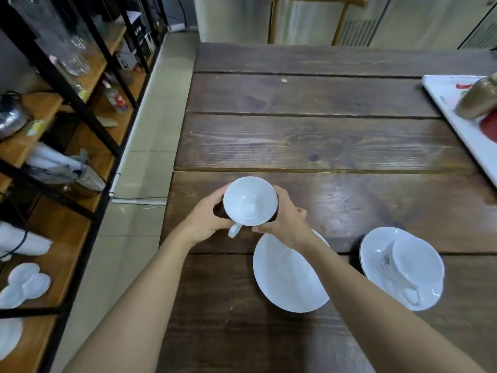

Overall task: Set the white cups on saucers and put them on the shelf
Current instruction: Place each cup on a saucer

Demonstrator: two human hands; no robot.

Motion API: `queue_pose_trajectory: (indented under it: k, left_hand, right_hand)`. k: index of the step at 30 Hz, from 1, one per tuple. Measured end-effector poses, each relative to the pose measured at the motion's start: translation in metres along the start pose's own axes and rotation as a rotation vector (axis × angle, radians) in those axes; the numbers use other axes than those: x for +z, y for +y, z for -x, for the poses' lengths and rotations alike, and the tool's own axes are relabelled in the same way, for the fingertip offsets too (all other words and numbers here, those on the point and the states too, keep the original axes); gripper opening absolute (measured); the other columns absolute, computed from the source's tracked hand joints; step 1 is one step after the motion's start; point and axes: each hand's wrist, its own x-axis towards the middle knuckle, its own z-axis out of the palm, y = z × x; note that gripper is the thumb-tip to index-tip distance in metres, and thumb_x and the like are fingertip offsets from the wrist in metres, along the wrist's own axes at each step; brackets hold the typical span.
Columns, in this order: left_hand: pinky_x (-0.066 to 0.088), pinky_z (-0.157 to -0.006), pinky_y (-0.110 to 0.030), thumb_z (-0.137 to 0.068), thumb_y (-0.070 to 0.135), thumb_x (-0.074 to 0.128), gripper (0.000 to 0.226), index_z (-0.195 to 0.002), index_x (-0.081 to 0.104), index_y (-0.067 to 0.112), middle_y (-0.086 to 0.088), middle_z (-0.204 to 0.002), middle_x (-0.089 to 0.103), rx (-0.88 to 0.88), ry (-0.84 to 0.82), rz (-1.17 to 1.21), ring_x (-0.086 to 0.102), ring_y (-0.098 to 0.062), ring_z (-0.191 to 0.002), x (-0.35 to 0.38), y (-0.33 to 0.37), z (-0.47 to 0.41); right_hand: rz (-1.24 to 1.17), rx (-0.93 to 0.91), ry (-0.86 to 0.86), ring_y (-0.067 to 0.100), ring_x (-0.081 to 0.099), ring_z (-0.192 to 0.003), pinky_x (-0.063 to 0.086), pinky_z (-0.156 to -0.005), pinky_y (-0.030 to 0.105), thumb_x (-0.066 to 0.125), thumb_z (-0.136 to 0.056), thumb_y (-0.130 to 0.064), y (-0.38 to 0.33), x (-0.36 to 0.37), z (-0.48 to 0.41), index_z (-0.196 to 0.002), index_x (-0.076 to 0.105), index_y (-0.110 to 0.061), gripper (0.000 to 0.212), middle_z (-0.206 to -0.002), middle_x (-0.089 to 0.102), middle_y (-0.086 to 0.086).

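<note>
A dark wooden plank surface (309,141) fills most of the view, with a pale tiled floor (150,146) running along its left edge. Beyond the floor stands a black-framed shelf (88,162) with wooden boards, carrying glassware, bottles and some white dishes. At the far right edge of the surface lies a white tray (454,114) with a brownish object on it that is too blurred to identify.

Near the front edge, an empty white saucer (287,281) lies partly under the right forearm. Just to its right, apart from it, a second saucer (376,254) carries a white cup on its side (414,265), its handle pointing toward the person.

Both bare arms reach forward over the surface. The left hand (204,219) and right hand (287,222) cradle an upright white cup (250,201) between them, fingers closed around its sides, its handle facing the person. This cup is held beyond the empty saucer, toward the left edge.
</note>
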Motion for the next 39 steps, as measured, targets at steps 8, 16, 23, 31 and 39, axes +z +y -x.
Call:
queue_pose_trajectory:
  k: [8, 16, 23, 31, 39]
  left_hand:
    - [0.041, -0.101, -0.042, -0.065, 0.021, 0.084, 0.073, -0.127, 0.045, 0.028, 0.005, -0.129, 0.05, 0.046, 0.118, -0.104, 0.043, -0.016, -0.121, 0.01, 0.023, 0.015]
    - [0.027, -0.109, -0.045, -0.07, 0.033, 0.08, 0.074, -0.13, 0.037, 0.029, 0.003, -0.138, 0.036, 0.0, 0.025, -0.279, 0.021, -0.019, -0.135, 0.057, 0.044, 0.048]
    - [0.021, -0.111, -0.039, -0.073, 0.031, 0.076, 0.071, -0.131, 0.037, 0.02, -0.001, -0.134, 0.041, -0.022, 0.045, -0.336, 0.023, -0.019, -0.131, 0.089, 0.044, 0.067]
    - [0.021, -0.112, -0.037, -0.071, 0.038, 0.077, 0.075, -0.131, 0.035, 0.025, 0.003, -0.136, 0.039, -0.034, 0.032, -0.363, 0.02, -0.016, -0.131, 0.099, 0.029, 0.074]
    - [0.016, -0.114, -0.036, -0.072, 0.034, 0.077, 0.076, -0.134, 0.033, 0.027, 0.005, -0.138, 0.038, -0.02, 0.037, -0.366, 0.02, -0.014, -0.133, 0.102, 0.024, 0.08]
  right_hand:
    - [-0.111, -0.038, -0.025, 0.013, 0.029, -0.121, 0.029, -0.11, 0.039, 0.082, -0.063, -0.024, -0.004, -0.028, 0.022, -0.125, 0.024, -0.037, 0.085, -0.127, 0.038, -0.008]
    - [-0.063, 0.074, -0.119, 0.024, 0.032, -0.129, 0.034, -0.108, 0.051, 0.078, -0.052, -0.04, 0.033, -0.054, 0.062, -0.12, 0.022, -0.046, 0.088, -0.127, 0.037, -0.014]
    - [0.032, 0.079, -0.123, 0.017, 0.035, -0.121, 0.027, -0.11, 0.045, 0.081, -0.064, -0.021, 0.048, -0.061, 0.084, -0.126, 0.027, -0.033, 0.083, -0.115, 0.041, -0.019]
    - [0.073, 0.095, -0.132, 0.018, 0.035, -0.122, 0.024, -0.111, 0.041, 0.079, -0.064, -0.023, 0.057, -0.057, 0.095, -0.13, 0.026, -0.032, 0.085, -0.126, 0.042, -0.012]
    - [0.022, 0.121, -0.17, 0.019, 0.034, -0.125, 0.023, -0.11, 0.044, 0.073, -0.063, -0.021, 0.059, -0.053, 0.102, -0.133, 0.021, -0.039, 0.09, -0.132, 0.039, -0.011]
